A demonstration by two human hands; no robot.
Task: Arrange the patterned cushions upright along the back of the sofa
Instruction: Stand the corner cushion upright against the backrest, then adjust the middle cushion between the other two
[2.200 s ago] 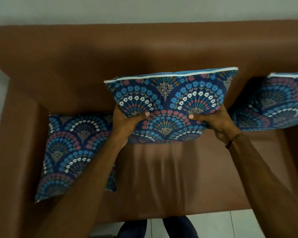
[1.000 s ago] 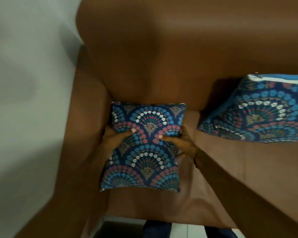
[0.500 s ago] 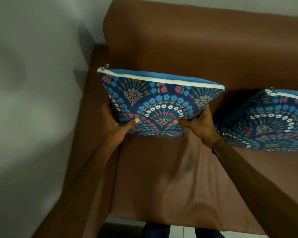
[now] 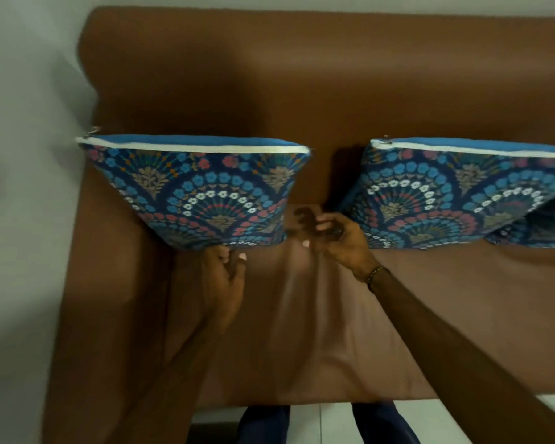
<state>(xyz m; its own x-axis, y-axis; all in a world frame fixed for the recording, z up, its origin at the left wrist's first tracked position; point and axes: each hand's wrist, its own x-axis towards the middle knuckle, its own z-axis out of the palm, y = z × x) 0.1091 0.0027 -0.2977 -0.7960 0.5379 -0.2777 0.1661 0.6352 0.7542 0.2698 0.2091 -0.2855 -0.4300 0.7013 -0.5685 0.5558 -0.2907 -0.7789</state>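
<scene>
**Two cushions upright, both hands free**

The left cushion (image 4: 202,193) stands upright at 10 o'clock on the sofa (image 4: 302,315), leaning on the backrest beside the armrest, its white zip edge on top. The middle cushion (image 4: 455,197) stands the same way at 2 o'clock, with a bare strip of backrest between the two. A third cushion (image 4: 545,225) shows only as a dark corner at 3 o'clock, overlapping the lower right of the middle one; how it stands cannot be told.

The left hand (image 4: 223,280) reaches in from 7 o'clock, forearm straight, palm turned inward. Its fingers are loosely curled and slightly apart, holding nothing; the fingertips (image 4: 242,257) sit at the lower edge of the left cushion, touching or just short of it, which cannot be told.

The right hand (image 4: 340,238) comes from 4 o'clock, arm extended, wrist bent, a beaded bracelet (image 4: 376,274) at the wrist. It hovers over the seat in the gap between the two cushions. Its fingers are blurred, spread and half curled, gripping nothing.

Dark trouser legs (image 4: 327,424) and pale floor tiles (image 4: 462,402) show at 6 o'clock, below the seat's front edge.
</scene>
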